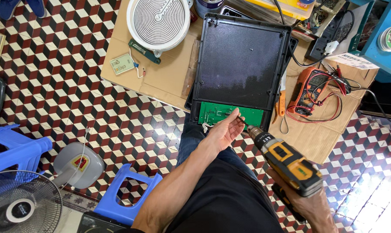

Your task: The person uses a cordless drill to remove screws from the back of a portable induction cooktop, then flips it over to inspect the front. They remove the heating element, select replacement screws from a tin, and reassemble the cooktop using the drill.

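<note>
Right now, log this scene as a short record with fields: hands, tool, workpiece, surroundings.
left hand: left hand steadies the bit near the green circuit board
right hand: right hand grips the yellow cordless drill
workpiece: black appliance housing, opened, lying on cardboard sheet
beside it: round white heating coil, orange multimeter with red leads
floor: blue plastic stool, grey fan
</note>
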